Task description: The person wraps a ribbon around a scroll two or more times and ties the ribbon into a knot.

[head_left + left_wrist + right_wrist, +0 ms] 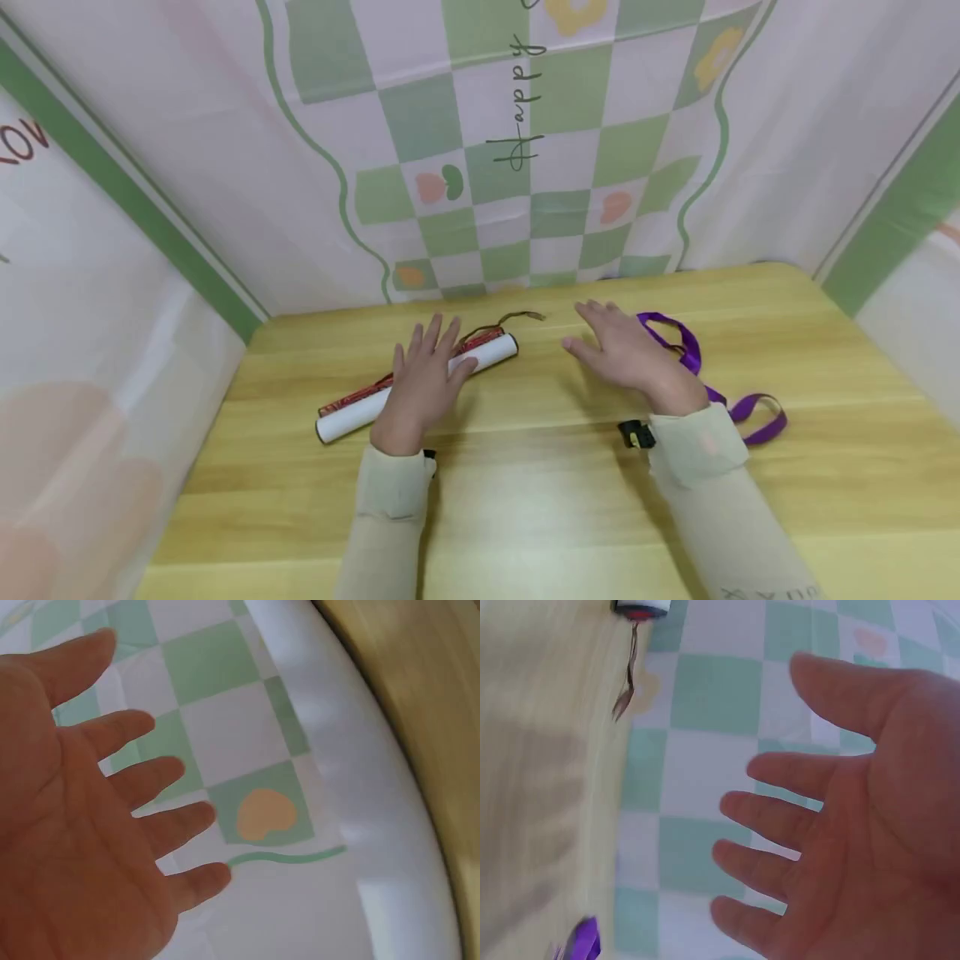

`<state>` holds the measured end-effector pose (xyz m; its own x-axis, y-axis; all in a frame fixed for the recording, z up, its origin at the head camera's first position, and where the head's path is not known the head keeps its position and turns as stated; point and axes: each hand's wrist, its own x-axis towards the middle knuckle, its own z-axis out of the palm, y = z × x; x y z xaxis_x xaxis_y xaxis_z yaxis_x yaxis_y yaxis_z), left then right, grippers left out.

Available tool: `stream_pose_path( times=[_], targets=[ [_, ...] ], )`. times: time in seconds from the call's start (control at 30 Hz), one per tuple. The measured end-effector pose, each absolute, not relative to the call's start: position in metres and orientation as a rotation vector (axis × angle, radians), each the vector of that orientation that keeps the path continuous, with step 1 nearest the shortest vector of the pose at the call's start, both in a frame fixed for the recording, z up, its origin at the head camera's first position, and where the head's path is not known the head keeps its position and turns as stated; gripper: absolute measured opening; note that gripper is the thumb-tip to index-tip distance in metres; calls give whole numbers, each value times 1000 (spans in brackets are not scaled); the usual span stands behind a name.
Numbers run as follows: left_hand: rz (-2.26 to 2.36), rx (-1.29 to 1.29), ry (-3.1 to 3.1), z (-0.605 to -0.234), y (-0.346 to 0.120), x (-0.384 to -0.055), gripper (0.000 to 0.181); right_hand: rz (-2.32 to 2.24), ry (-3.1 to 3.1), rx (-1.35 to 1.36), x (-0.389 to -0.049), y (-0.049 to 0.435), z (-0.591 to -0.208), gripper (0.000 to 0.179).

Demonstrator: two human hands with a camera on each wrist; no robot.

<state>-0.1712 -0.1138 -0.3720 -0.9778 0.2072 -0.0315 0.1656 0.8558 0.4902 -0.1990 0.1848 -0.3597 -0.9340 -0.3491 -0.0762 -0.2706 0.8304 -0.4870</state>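
Note:
My left hand [420, 383] is spread with straight fingers above a white roll [352, 418] that looks like a rolled-up scroll, hiding its middle in the head view. A red patterned part [352, 398] runs along the roll's far side, and a brown cord [525, 315] trails from its right end. Nothing is in the palm of the left hand [90, 825] in the left wrist view. Palm down and empty, my right hand [626, 350] hovers left of a purple ribbon [767, 429]. The right wrist view shows that hand [847, 825] with fingers apart, the roll's end [641, 609] and the ribbon [585, 941].
Both hands are over a wood-grain table [540, 517]. A checked green and white cloth [495, 225] hangs behind its far edge, with more printed cloth [105, 333] at the left side. A small black device [636, 434] sits at the right wrist.

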Motion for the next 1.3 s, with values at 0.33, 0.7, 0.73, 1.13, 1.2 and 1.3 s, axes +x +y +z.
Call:
stream_pose_path(
  times=[0.33,0.7,0.73,1.13,1.2,1.3],
  targets=[
    [682,174,2863,-378,-124,-177,65,-736,2786,-232,-207,255,-365,83],
    [670,217,2870,-364,-128,-175,62,-711,2689,11,-198,288,-359,75],
    [658,244,2878,-363,-127,-175,62,-679,2696,8,-199,288,-359,72],
    [896,702,2951,-361,-97,-170,45,-748,2768,-80,-209,265,-364,21],
    [942,778,2952,-362,-90,-170,42,-778,2777,-144,-208,256,-360,22],
    [987,860,2965,-363,-78,-168,39,-867,2750,-253,-205,240,-349,21]
  ],
)
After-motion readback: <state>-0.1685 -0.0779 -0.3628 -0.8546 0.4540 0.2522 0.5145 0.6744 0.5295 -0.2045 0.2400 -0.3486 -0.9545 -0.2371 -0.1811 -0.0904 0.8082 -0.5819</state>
